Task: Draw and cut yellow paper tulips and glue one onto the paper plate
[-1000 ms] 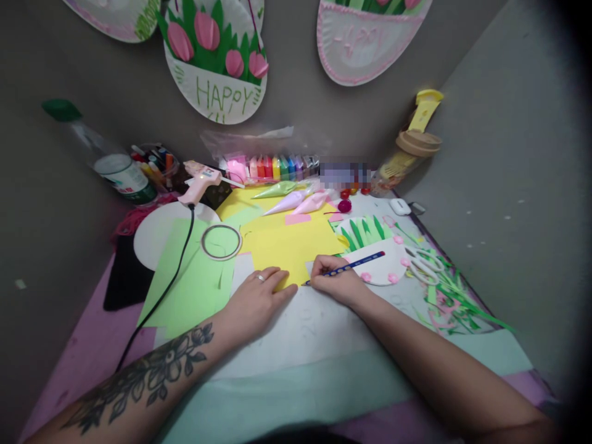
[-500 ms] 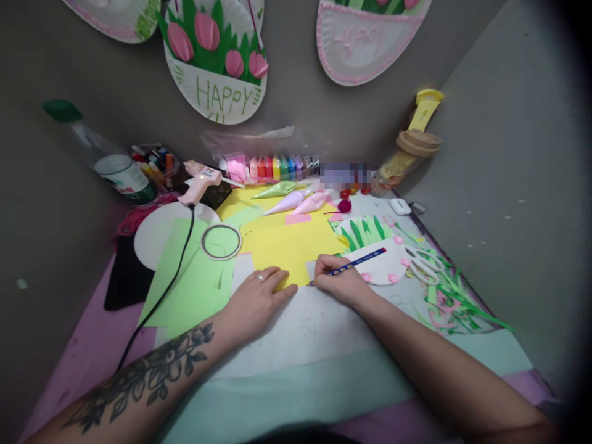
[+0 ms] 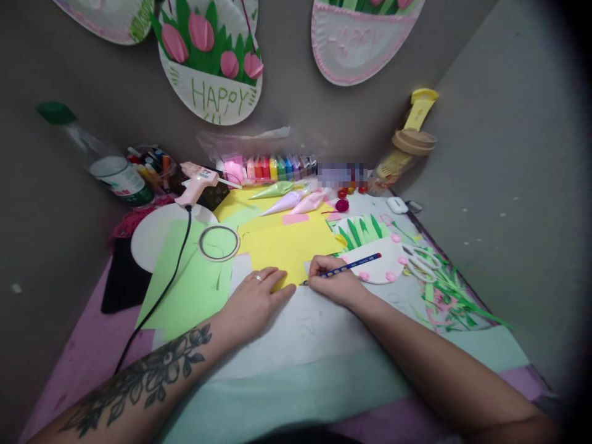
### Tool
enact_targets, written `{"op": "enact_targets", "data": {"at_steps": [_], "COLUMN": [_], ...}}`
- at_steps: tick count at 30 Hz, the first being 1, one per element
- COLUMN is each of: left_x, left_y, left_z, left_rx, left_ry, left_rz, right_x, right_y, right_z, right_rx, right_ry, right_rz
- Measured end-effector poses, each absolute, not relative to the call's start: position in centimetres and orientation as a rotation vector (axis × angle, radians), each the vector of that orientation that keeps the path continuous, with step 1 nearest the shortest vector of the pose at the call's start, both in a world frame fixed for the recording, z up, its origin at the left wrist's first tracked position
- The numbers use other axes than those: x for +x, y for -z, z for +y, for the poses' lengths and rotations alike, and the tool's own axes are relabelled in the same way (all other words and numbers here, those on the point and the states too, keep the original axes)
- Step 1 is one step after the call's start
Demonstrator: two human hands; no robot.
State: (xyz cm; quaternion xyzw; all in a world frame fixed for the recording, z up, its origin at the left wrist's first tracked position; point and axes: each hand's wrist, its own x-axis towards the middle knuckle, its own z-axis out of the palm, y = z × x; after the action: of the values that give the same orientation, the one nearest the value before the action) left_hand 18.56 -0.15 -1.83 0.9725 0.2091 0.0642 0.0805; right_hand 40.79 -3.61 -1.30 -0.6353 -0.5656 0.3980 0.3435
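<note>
A sheet of yellow paper (image 3: 287,243) lies in front of me. My left hand (image 3: 261,299) rests flat on its lower left part, fingers stretched out. My right hand (image 3: 333,280) is closed around a dark blue pencil (image 3: 356,264) with a red end. The pencil's tip points left and meets the lower right edge of the yellow sheet. Just beyond my right hand lies a white paper plate piece (image 3: 382,262) with pink flowers, and green paper grass (image 3: 363,234) stands along its top.
White scissors (image 3: 422,264) lie at the right beside green and pink paper scraps (image 3: 456,302). A roll of tape (image 3: 218,242) sits on green paper (image 3: 185,290). The pink glue gun (image 3: 197,185) trails a black cord. Behind are piping bags (image 3: 287,202) and a bottle (image 3: 118,176).
The pencil tip has moved slightly left along the yellow paper's edge, my right hand with it. My left hand stays in place on the sheet. The whole view has shifted a little.
</note>
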Motion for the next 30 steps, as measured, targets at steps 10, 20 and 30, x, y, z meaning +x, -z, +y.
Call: {"op": "enact_targets", "data": {"at_steps": [10,20,30], "left_x": [18.55,18.48,18.5], "left_y": [1.71,1.95,1.84], "left_z": [-0.14,-0.2,-0.14], "left_rx": [2.9,2.941,2.936], "left_ry": [-0.203,-0.223,-0.221], "left_rz": [0.626,0.639,0.624], "right_x": [41.01,41.7,41.66], "right_y": [1.01,1.59,1.79], "right_z": [-3.69,-3.46,-3.56], "right_rx": [-1.65,-1.679,-1.699], "right_ry": [-1.04,-0.911,-0.932], "right_rz": [-1.433,-1.341,-1.375]}}
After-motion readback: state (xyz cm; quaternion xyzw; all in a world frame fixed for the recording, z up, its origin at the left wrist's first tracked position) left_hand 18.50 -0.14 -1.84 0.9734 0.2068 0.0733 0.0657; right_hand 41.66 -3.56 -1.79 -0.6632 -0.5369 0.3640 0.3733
